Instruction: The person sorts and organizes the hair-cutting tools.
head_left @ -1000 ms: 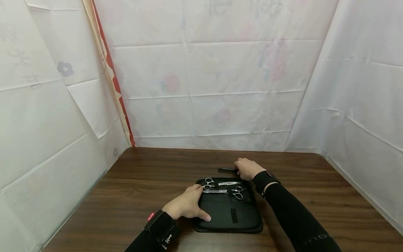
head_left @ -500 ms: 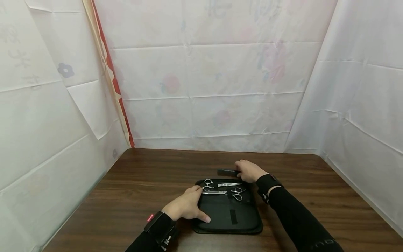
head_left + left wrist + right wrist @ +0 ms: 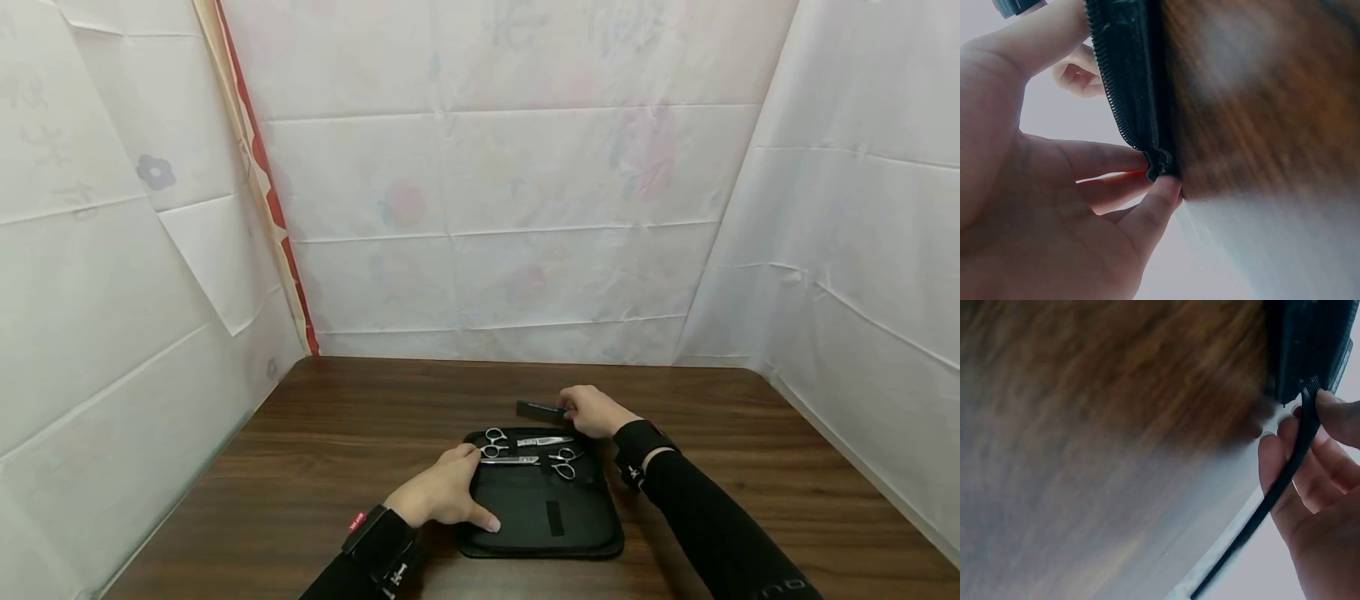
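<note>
A black zip case (image 3: 517,504) lies unfolded flat on the wooden table. Two pairs of silver hair scissors sit in it: the upper scissors (image 3: 546,441) with finger rings at left, the lower scissors (image 3: 510,460) with rings at right. My left hand (image 3: 442,490) rests on the case's left side, thumb laid over it; in the left wrist view fingertips touch the zipped edge (image 3: 1110,94). Just past the far right corner, my right hand (image 3: 594,411) pinches a slim black comb (image 3: 538,411). Close up, the comb (image 3: 1272,494) shows fine teeth near my thumb.
The brown table (image 3: 337,433) extends around the case on every side. White sheeting hangs at the back (image 3: 480,275) and along both sides. A dark strap (image 3: 555,517) crosses the case's near half.
The comb has turned in my right hand, showing a broader face and tilting its left end slightly up. My left hand stays on the case. The head view has shifted slightly.
</note>
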`<state>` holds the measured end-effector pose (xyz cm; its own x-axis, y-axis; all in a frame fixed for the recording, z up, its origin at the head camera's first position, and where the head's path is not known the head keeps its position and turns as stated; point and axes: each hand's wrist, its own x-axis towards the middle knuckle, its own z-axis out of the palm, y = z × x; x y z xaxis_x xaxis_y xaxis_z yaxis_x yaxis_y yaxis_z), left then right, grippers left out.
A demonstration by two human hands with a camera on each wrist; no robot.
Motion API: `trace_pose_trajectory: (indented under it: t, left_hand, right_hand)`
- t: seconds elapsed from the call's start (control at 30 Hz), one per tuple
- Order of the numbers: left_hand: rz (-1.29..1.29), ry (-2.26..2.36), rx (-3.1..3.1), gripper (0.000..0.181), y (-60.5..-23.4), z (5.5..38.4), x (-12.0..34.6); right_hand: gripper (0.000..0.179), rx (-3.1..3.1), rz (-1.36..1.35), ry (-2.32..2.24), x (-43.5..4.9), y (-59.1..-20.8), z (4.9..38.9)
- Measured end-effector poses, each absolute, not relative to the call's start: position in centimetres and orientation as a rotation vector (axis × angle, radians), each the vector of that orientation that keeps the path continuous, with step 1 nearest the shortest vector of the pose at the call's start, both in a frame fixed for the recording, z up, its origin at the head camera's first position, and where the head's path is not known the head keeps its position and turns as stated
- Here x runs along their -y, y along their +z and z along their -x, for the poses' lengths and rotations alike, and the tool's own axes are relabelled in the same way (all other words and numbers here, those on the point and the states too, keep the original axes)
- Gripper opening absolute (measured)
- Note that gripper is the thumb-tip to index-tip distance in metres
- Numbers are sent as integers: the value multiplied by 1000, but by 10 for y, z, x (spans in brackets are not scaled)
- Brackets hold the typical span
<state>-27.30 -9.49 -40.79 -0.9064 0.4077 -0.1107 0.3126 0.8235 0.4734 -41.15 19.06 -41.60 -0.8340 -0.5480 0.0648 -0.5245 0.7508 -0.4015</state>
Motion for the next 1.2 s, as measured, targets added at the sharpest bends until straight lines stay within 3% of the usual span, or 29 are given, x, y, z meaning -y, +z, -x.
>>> trace_pose_trajectory:
  t: [1.2]
  left_hand:
    - [-580, 677, -2812, 107, -409, 273, 95]
  right_hand:
    - [34, -2943, 963, -633, -199, -404, 395]
